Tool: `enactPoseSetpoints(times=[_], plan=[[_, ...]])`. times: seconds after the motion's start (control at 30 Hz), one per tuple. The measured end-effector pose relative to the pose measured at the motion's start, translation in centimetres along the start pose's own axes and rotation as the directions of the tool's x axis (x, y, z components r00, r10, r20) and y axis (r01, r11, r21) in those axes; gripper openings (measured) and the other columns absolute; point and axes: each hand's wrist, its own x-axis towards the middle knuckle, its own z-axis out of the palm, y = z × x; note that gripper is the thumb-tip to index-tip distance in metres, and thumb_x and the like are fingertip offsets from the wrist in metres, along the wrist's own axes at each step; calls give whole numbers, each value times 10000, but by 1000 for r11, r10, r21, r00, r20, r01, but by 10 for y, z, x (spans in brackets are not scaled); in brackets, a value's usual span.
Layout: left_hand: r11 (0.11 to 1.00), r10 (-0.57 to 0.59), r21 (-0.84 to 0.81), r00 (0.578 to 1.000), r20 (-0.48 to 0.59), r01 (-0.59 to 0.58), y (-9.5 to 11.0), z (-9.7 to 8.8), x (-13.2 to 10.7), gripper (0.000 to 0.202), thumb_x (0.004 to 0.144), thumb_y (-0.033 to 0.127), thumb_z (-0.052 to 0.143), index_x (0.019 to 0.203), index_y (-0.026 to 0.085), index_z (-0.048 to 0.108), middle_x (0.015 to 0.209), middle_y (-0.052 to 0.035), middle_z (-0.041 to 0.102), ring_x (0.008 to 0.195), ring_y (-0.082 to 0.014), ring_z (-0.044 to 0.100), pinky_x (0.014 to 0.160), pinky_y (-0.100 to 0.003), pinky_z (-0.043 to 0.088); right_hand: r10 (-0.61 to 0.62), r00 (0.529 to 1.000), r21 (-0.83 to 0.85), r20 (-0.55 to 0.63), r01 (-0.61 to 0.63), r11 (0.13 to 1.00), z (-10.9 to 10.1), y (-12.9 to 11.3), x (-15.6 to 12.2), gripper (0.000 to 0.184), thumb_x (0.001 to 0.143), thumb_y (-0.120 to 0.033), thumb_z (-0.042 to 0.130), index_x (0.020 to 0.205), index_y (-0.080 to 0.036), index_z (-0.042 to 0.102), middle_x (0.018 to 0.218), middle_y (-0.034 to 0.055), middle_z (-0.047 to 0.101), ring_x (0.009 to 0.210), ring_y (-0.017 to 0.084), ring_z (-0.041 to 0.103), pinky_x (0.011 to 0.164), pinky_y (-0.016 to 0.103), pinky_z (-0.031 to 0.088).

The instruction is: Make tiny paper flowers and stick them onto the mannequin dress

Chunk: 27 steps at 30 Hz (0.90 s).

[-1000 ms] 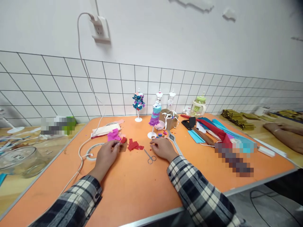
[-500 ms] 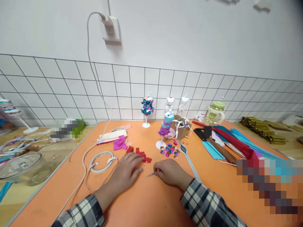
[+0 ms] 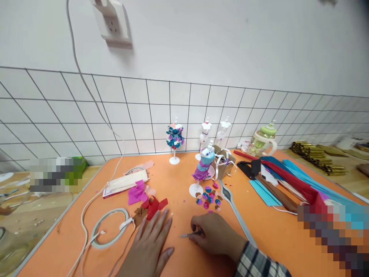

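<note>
My left hand (image 3: pixel 151 246) lies flat on the orange table (image 3: pixel 178 184) with fingers stretched out, fingertips touching red paper scraps (image 3: pixel 154 206). My right hand (image 3: pixel 215 234) is closed around small scissors (image 3: pixel 188 234), whose metal tip pokes out to the left. Pink paper pieces (image 3: pixel 137 193) lie just beyond the red ones. A small mannequin dressed in purple and blue paper layers (image 3: pixel 203 167) stands ahead of my right hand, with small coloured paper bits (image 3: pixel 209 196) at its base.
A second decorated mannequin (image 3: pixel 174 138) and two bare white ones (image 3: pixel 205 132) stand by the tiled wall. A white cable coil (image 3: pixel 111 231) lies at left, a white plastic strip (image 3: pixel 235 209) at right. Red, blue and brown paper rolls (image 3: pixel 284 181), a green-lidded bottle (image 3: pixel 263 142).
The view has tilted and moved closer. My left hand let go of the paper piece and now lies flat. My right hand picked up the scissors from the table.
</note>
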Motion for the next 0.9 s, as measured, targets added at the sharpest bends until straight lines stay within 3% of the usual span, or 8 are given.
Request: enactPoseSetpoints(times=[0.17, 0.37, 0.57, 0.77, 0.9], plan=[[993, -15, -113, 988, 156, 32, -10, 5, -3, 743, 1033, 535, 510, 1674, 350, 184, 1604, -56, 503, 1398, -304, 584, 1041, -452, 551, 47, 998, 25, -35, -46, 999, 3, -1, 7, 204, 890, -406, 671, 1008, -245, 716, 937, 24, 805, 830, 204, 719, 620, 281, 258], [983, -51, -165, 980, 195, 84, -12, 13, -5, 701, 1018, 567, 528, 1648, 386, 280, 1620, -44, 486, 1407, -316, 575, 1060, -477, 548, 63, 998, 19, -11, -62, 998, 0, -3, 11, 169, 903, -382, 661, 985, -243, 709, 936, 18, 807, 828, 196, 727, 618, 271, 260], [957, -114, -223, 946, 305, 187, -6, 5, 1, 613, 1031, 583, 475, 1586, 324, 458, 1633, -81, 485, 1467, -343, 498, 1162, -559, 427, 40, 998, -69, -42, -42, 997, -1, -3, 13, 156, 924, -372, 643, 993, -240, 688, 923, 11, 803, 827, 196, 725, 610, 283, 246], [929, -170, -259, 925, 338, 266, 0, -3, 12, 643, 1017, 636, 458, 1569, 308, 485, 1641, -103, 483, 1485, -347, 462, 1208, -584, 331, 73, 992, -143, -106, -88, 986, 8, -12, 11, 213, 1026, -348, 508, 1026, -212, 671, 976, 55, 792, 872, 213, 728, 634, 290, 296], [916, -186, -276, 918, 351, 291, 6, -9, 16, 633, 1030, 621, 446, 1581, 311, 463, 1649, -104, 471, 1506, -335, 435, 1242, -596, 264, 10, 996, -166, -88, -24, 986, 6, -16, 0, 274, 1070, -314, 420, 1066, -194, 667, 1030, 80, 777, 936, 229, 723, 691, 298, 364]])
